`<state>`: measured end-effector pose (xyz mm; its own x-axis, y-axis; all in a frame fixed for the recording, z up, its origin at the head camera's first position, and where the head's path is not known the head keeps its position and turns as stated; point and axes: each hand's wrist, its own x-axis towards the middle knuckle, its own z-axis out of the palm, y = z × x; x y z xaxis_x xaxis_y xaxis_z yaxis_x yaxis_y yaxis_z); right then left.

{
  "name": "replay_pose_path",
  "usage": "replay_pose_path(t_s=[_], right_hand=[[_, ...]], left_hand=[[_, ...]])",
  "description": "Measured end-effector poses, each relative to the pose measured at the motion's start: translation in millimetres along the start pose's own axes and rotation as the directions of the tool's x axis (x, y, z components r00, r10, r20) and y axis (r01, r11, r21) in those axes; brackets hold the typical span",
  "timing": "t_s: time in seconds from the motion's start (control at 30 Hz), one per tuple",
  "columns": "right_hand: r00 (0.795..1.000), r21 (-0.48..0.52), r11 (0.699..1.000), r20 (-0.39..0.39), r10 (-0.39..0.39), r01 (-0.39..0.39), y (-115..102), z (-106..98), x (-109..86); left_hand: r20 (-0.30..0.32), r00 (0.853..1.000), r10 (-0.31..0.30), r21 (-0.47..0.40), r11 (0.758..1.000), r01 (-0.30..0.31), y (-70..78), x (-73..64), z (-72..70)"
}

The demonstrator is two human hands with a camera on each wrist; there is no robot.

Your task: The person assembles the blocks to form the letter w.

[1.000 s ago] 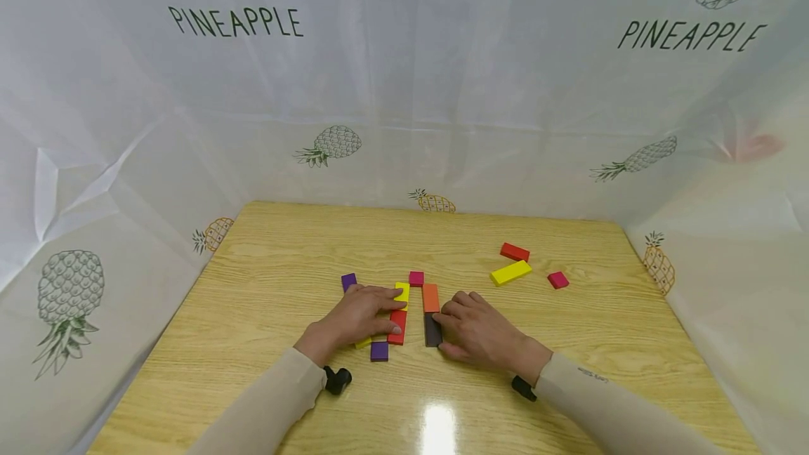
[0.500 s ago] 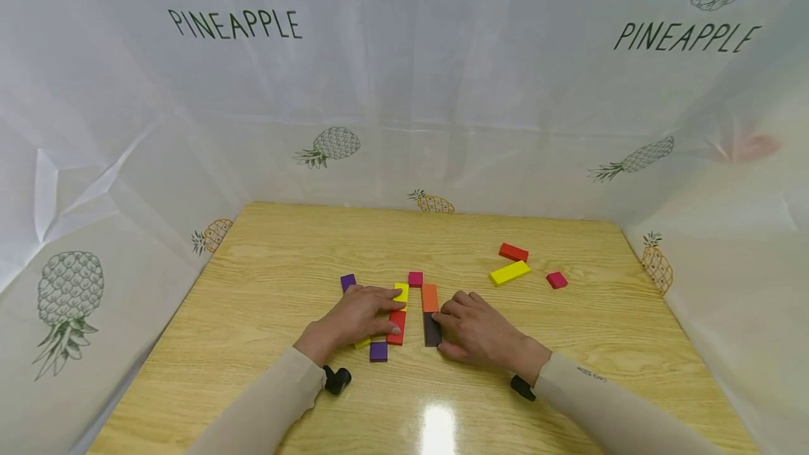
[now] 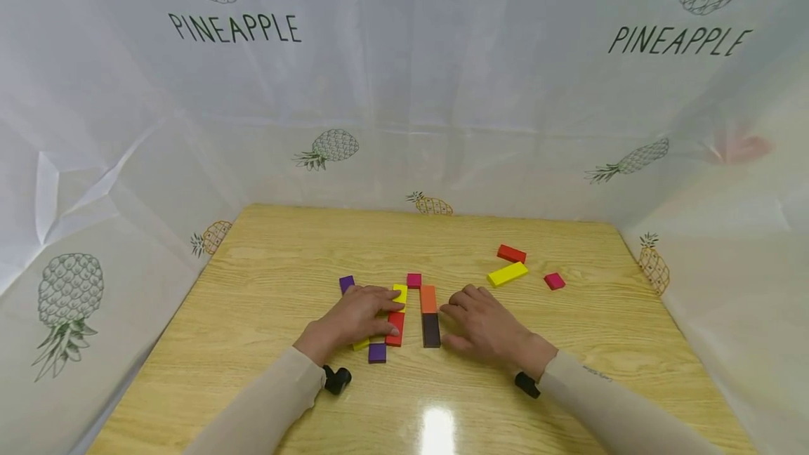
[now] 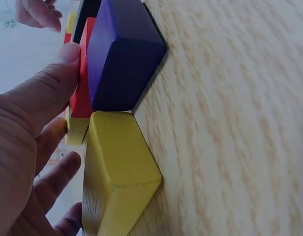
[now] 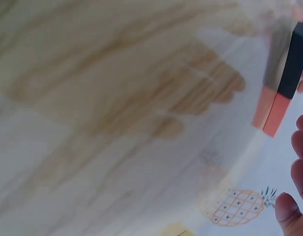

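My left hand (image 3: 355, 316) rests over a group of flat coloured blocks, its fingertips on a yellow block (image 3: 401, 291) and its thumb on a red block (image 3: 395, 332). Under that hand another yellow block (image 4: 119, 152) is mostly hidden in the head view. Purple blocks lie at both ends of it, one near (image 3: 377, 354) and one far (image 3: 345, 283). My right hand (image 3: 489, 327), fingers loosely bent, is just right of a black block (image 3: 431, 332) and holds nothing. An orange block (image 3: 428, 299) meets the black one end to end. A pink square block (image 3: 413, 280) sits beyond the gap.
Farther back on the right of the wooden table (image 3: 297, 241) lie a red block (image 3: 511, 253), a yellow block (image 3: 508, 274) and a pink square block (image 3: 554, 281). A white sheet (image 3: 404, 90) printed with pineapples encloses the table's back and sides.
The right hand has left the black block and shifted slightly right. My left hand stays on the blocks, and the blocks keep their arrangement; the head view has tilted a little.
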<state>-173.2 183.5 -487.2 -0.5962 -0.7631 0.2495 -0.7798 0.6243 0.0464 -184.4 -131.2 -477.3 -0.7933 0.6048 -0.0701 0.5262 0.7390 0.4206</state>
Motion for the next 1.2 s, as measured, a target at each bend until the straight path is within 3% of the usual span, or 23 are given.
replay_pose_path(t_s=[0.33, 0.7, 0.93, 1.2], right_hand=[[0.996, -0.001, 0.997, -0.033, 0.083, -0.083, 15.3, -1.9, -6.7], [0.978, -0.045, 0.983, -0.122, 0.169, -0.175, 35.0, -2.9, -17.0], [0.966, -0.052, 0.971, -0.128, 0.227, -0.235, 47.1, -3.8, -28.9], [0.961, -0.084, 0.962, -0.126, 0.247, -0.258, 54.6, -7.4, -40.3]], left_hand=[[-0.056, 0.998, 0.022, -0.017, 1.0, -0.023, 4.7, -0.9, 1.7], [-0.139, 0.99, 0.026, 0.026, 0.999, -0.022, 28.5, 11.2, 6.9], [-0.135, 0.989, 0.052, 0.074, 0.996, -0.042, 47.4, 26.5, 17.3], [-0.099, 0.994, 0.054, 0.158, 0.987, -0.038, 52.3, 34.5, 28.7]])
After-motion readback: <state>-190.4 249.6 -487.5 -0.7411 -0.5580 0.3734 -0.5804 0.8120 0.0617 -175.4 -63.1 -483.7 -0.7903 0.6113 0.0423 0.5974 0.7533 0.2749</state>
